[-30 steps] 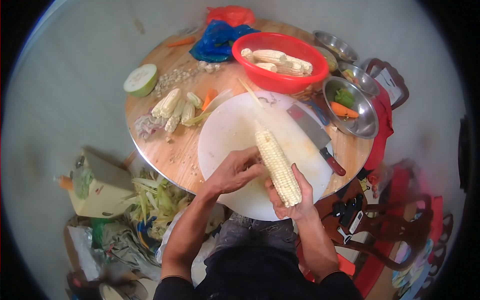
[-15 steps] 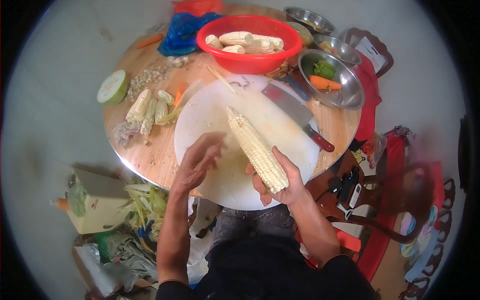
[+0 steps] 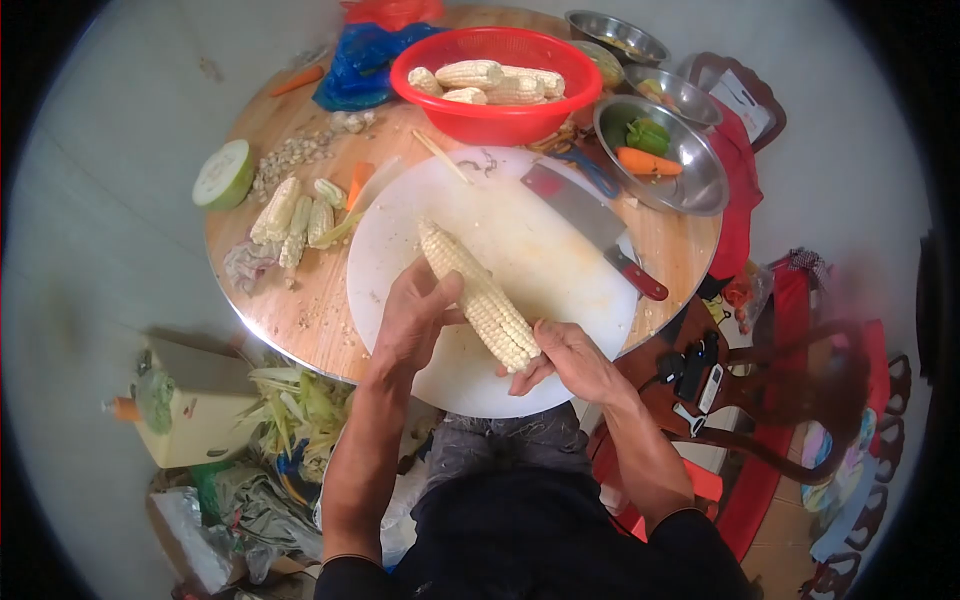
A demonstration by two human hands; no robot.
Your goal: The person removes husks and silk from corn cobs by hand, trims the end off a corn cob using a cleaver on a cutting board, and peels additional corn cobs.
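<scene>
A peeled corn cob (image 3: 480,299) is held slantwise above the round white cutting board (image 3: 390,230). My left hand (image 3: 418,312) grips its side near the upper half, thumb on the kernels. At the lower end, my right hand (image 3: 570,362) has its thumb and fingers around the base. A cleaver (image 3: 590,222) with a red handle lies on the board's right part. Beyond the board stands a red basin (image 3: 490,122) with several peeled cobs (image 3: 517,90). Small corn pieces (image 3: 283,215) lie on the table left of the board.
Half a green gourd (image 3: 223,175), garlic cloves (image 3: 290,160) and a blue bag (image 3: 365,65) are on the round wooden table (image 3: 310,320). Metal bowls stand at the right, one with a carrot (image 3: 648,162). Corn husks (image 3: 300,400) lie below the left edge beside a pale bin (image 3: 200,400).
The view has shifted, so the table appears further left. My left hand left the cob, then closed on it again. The cob has moved left and lower, and my right hand now holds its lower end.
</scene>
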